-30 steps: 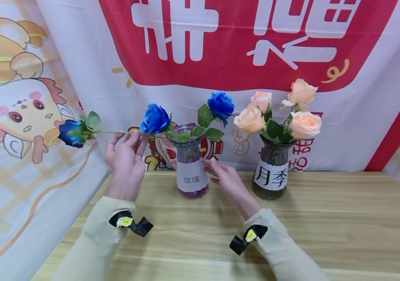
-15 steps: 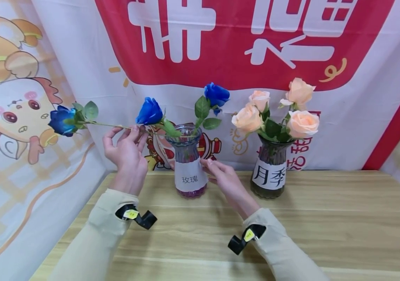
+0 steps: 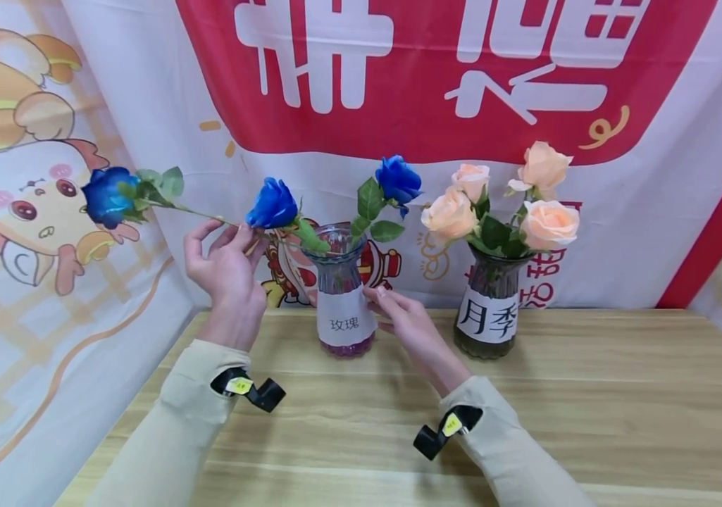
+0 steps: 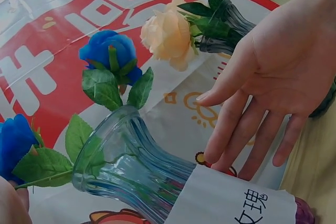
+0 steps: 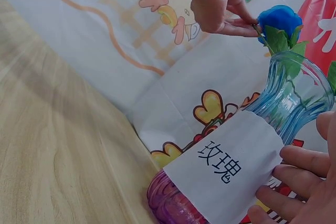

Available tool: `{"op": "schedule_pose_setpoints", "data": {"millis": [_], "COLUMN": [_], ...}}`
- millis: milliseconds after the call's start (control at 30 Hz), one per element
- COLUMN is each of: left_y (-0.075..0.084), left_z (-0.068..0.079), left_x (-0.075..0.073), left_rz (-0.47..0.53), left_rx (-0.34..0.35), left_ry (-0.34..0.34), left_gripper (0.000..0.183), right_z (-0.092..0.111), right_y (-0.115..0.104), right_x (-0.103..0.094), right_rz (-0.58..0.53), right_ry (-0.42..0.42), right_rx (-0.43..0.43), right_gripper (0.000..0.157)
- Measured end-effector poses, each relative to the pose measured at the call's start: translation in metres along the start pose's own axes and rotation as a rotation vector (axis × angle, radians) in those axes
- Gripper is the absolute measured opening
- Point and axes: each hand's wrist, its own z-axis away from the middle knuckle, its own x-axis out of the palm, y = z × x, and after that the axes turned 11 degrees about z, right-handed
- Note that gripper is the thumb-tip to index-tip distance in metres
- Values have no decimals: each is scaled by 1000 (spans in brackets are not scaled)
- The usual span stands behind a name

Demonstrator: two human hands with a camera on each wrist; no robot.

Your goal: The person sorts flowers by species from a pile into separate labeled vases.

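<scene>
My left hand pinches the thin stem of a blue rose between thumb and fingers. The bloom points left and the stem slants down to the fingers. Right of that hand, a glass vase with a white label and purple base stands upright. Two blue roses lean out of it, one blue rose to the left, close by my left fingertips, and another blue rose to the right. With straight fingers, my right hand touches the vase's right side; its palm shows in the left wrist view.
A darker labelled vase holding several peach roses stands to the right. Both vases are near the back of the wooden table. Behind hangs a printed cloth, with another patterned cloth on the left.
The held rose's bloom has moved left and upward, so its stem now tilts. My left hand has shifted slightly. The right hand stays at the vase, and the left rose in it leans a little further left.
</scene>
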Motion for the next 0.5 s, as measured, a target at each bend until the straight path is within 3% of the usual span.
{"op": "schedule_pose_setpoints", "data": {"millis": [233,333,500], "left_y": [-8,-18,-38], "left_z": [5,8,14], "left_x": [6,5,0], "left_rz": [-55,-56,-79], "left_rx": [6,-13,13], "left_ry": [-10,-32,-84], "left_gripper": [33,29,22], "right_z": [0,0,-1], "right_y": [0,0,2], "right_x": [-1,-1,-2], "right_rz": [-9,-9,-11], "right_ry": [-11,-9,-14], "right_rx": [-10,-9,-22], "right_gripper": [52,52,53]}}
